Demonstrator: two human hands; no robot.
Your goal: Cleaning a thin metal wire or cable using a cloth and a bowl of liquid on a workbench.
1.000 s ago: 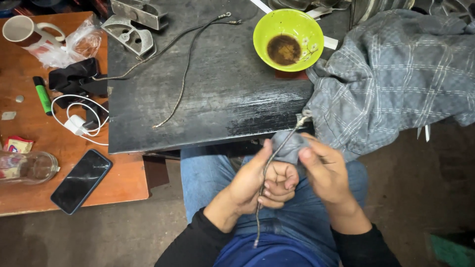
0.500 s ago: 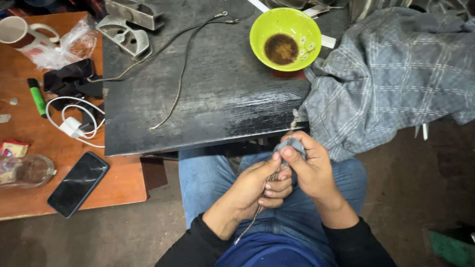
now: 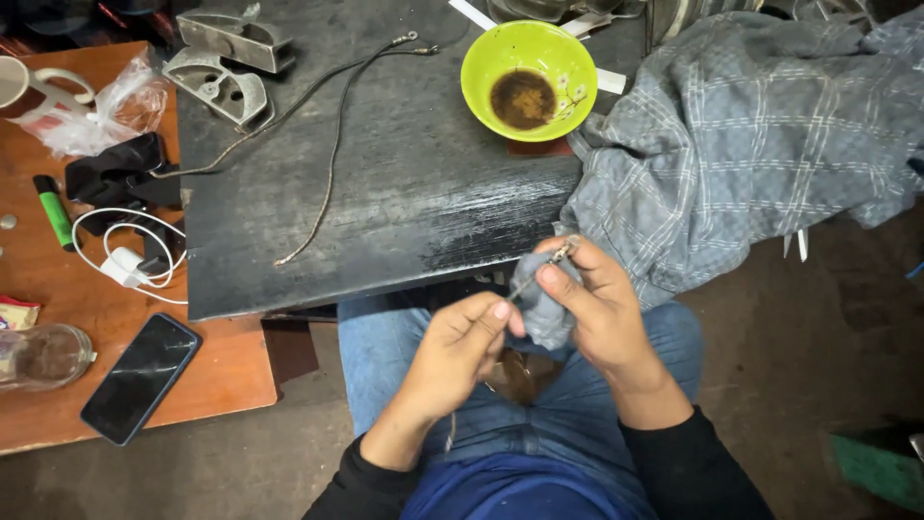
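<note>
Left hand (image 3: pixel 452 351) pinched thin cable (image 3: pixel 525 284); right hand (image 3: pixel 592 303) closed grey cloth (image 3: pixel 544 308) around its tip, apparently. Loose pinch risked cable slipping through the cloth.

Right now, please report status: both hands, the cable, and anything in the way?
Left hand pinches thin cable. Right hand grips cable tip through corner of grey checked cloth. Nothing between hands; black table edge just beyond, green bowl farther back.
</note>
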